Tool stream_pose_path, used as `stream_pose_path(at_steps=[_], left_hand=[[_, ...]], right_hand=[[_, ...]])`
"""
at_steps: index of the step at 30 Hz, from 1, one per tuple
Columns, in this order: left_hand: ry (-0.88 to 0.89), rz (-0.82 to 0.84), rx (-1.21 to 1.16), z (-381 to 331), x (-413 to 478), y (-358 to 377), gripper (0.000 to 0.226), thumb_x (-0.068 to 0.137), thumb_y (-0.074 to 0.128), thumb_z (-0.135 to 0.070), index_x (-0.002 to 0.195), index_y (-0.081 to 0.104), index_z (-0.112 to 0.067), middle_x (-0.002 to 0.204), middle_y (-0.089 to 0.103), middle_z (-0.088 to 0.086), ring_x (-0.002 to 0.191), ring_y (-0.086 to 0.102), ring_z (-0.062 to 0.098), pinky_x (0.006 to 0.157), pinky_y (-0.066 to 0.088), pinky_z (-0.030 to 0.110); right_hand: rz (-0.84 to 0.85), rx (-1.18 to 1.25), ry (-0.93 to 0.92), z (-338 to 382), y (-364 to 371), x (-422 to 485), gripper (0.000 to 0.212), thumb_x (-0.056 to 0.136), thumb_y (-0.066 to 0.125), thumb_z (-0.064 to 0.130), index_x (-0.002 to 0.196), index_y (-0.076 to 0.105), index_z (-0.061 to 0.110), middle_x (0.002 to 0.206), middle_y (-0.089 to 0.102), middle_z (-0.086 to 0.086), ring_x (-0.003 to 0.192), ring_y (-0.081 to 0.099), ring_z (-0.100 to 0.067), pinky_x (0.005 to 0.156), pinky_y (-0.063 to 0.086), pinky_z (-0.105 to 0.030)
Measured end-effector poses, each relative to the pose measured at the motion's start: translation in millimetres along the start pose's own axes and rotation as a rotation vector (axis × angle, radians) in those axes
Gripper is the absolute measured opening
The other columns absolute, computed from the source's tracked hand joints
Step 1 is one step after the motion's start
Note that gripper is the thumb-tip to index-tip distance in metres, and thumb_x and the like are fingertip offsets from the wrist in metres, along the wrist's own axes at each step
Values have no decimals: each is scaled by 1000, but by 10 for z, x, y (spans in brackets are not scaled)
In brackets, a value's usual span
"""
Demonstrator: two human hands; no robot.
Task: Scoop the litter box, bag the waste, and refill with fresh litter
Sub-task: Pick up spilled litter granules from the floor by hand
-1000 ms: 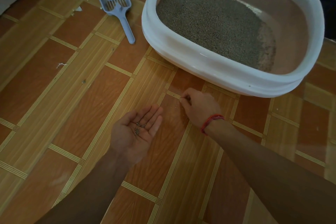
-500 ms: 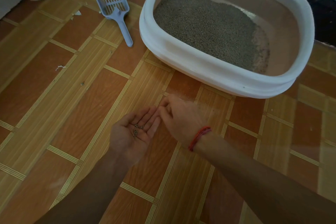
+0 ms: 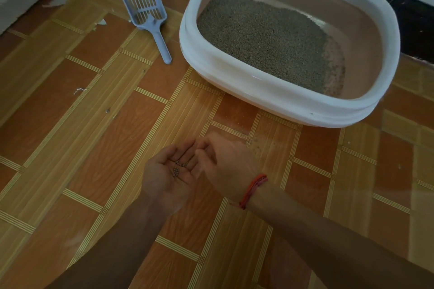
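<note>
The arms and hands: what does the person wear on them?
The left forearm and right forearm are bare, no sleeves in view. A thin red thread circles the right wrist. Neither the left hand nor the right hand is gloved.

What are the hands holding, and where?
A few litter grains rest in the left hand's cupped palm. Whether the right hand pinches any cannot be told.

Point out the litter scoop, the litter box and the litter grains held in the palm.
litter scoop (image 3: 152,22), head view, where the handle meets the slotted head.
litter box (image 3: 270,91), head view, near white rim.
litter grains (image 3: 179,166), head view, middle of the small cluster.
</note>
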State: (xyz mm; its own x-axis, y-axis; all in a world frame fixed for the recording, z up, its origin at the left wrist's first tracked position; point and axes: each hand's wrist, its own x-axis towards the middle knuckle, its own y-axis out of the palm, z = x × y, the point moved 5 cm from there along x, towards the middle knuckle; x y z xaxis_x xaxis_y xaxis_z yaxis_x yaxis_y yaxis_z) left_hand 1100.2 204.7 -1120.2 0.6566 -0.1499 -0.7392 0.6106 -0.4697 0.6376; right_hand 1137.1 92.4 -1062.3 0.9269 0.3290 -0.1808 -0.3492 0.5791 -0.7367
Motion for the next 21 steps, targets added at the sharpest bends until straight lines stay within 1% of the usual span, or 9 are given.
stream_pose_path(at_steps=[2,5,6,7,9,11,13,17,21], left_hand=[[10,-1,-15,-5,-22,23,51,101,38,-21,85,76,8,110,71,24,103,71,34,90,56,46],[10,8,-29,-4,-16,38,53,102,37,-20,84,76,9,113,70,25,106,69,36,90,53,51],[10,8,-29,-3,-14,45,52,102,37,-20,84,75,10,113,70,25,106,69,37,90,53,52],[9,8,-27,-1,-9,51,52,102,37,-20,84,75,10,113,70,25,106,69,37,90,53,52],[6,7,-26,6,3,59,51,102,37,-20,85,75,10,113,70,25,106,69,36,90,53,52],[-2,5,-37,8,15,60,51,102,37,-20,85,75,9,113,70,24,106,69,36,89,53,52],[-11,4,-56,12,24,52,49,102,38,-20,88,75,10,114,70,24,107,69,36,90,53,52],[-17,-5,-55,14,23,50,43,102,37,-19,101,69,10,115,70,24,107,69,37,91,53,52],[-15,-7,-69,4,49,36,47,101,38,-20,92,74,10,114,70,24,107,69,37,90,54,51]], right_hand=[[-56,-33,35,-163,-69,56,9,96,48,34,96,57,30,63,50,16,63,51,-4,60,46,-26],[-101,-72,116,-465,-145,150,9,97,49,34,95,57,31,57,48,13,53,47,-3,55,44,-27],[-105,-85,150,-561,-165,181,9,97,49,35,96,58,31,59,51,13,54,48,-3,55,44,-27],[-105,-100,180,-643,-182,208,9,97,50,36,98,58,32,65,56,13,60,54,-5,58,47,-28],[-101,-119,225,-774,-201,260,13,96,51,37,103,60,31,85,67,11,81,63,-11,70,55,-33],[-105,-138,241,-857,-201,300,12,95,51,38,103,60,33,91,68,10,90,63,-14,74,57,-38],[-97,-168,242,-884,-195,330,12,95,50,39,100,59,35,90,68,11,87,63,-14,73,57,-38],[-84,-173,251,-893,-199,374,11,95,52,36,100,61,33,87,66,11,82,62,-12,70,56,-35],[-75,-185,268,-899,-184,402,10,96,52,34,96,61,31,81,64,10,77,61,-13,68,56,-35]])
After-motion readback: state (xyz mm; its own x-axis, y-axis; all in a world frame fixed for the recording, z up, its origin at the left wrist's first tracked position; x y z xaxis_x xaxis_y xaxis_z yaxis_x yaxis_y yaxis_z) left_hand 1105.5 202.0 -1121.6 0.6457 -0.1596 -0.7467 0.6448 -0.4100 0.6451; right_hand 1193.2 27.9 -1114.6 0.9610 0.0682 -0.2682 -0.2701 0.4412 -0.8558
